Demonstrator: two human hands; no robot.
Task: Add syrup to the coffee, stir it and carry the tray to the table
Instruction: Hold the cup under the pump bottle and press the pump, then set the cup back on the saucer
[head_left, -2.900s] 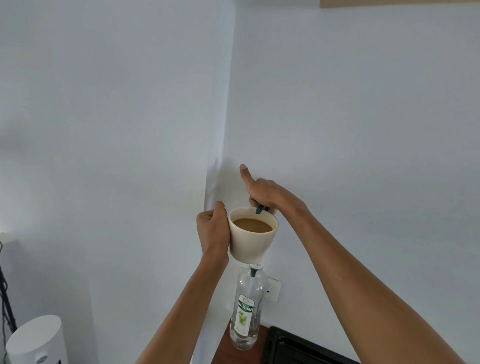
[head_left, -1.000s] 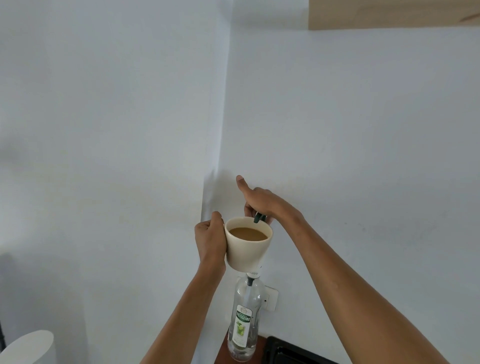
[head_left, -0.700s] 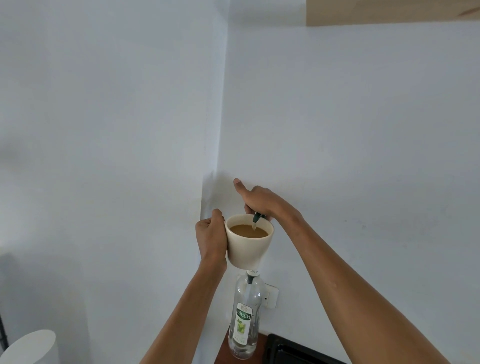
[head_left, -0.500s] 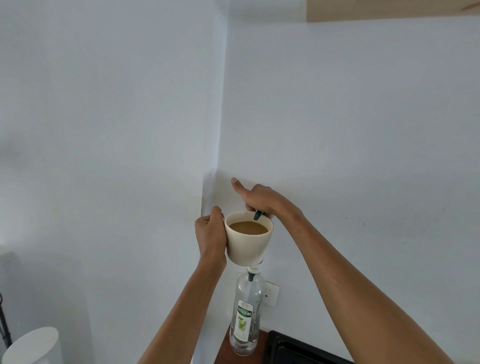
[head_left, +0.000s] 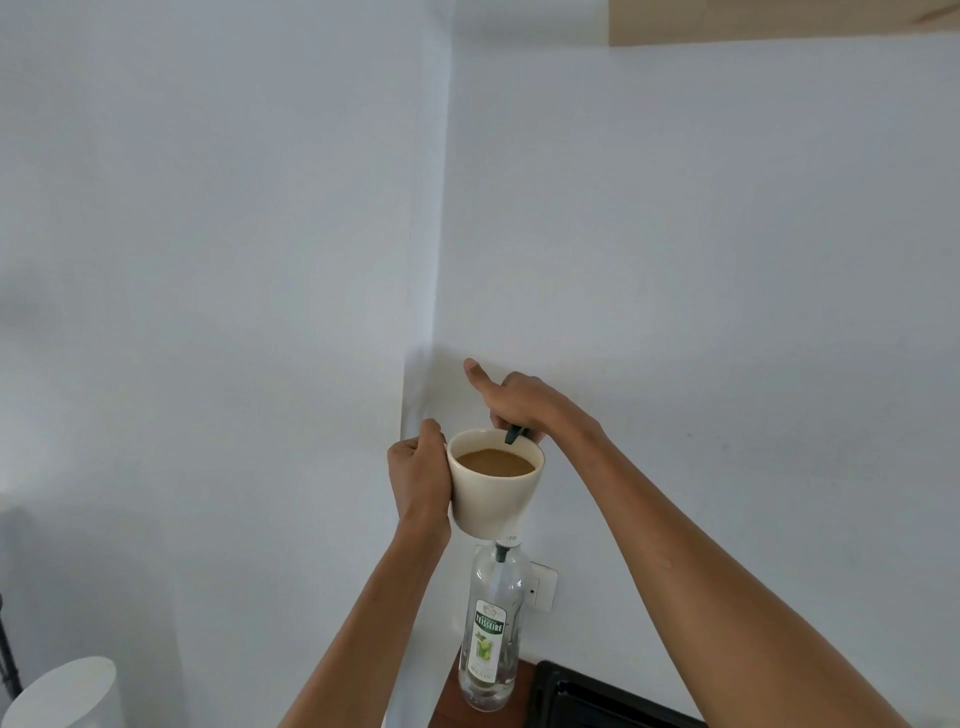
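Note:
A cream mug (head_left: 493, 499) full of brown coffee (head_left: 496, 461) is held up in front of the white wall corner. My left hand (head_left: 418, 475) is closed around the mug's left side, where the handle is hidden. My right hand (head_left: 514, 402) grips a dark-handled spoon (head_left: 514, 434) at the mug's far rim, index finger stretched out; the spoon's bowl cannot be seen. Below the mug stands a clear syrup bottle (head_left: 491, 631) with a green label and a pump top. A black tray (head_left: 597, 699) shows at the bottom edge.
The bottle stands on a brown wooden counter (head_left: 444, 709) in the wall corner. A white wall socket (head_left: 540, 587) sits behind the bottle. A white rounded appliance (head_left: 65, 693) is at the bottom left. A wooden cabinet edge (head_left: 779, 21) runs along the top right.
The mug and both hands have stayed at about the same spot. The spoon handle shifts slightly around the far rim between frames. The view has drifted a little.

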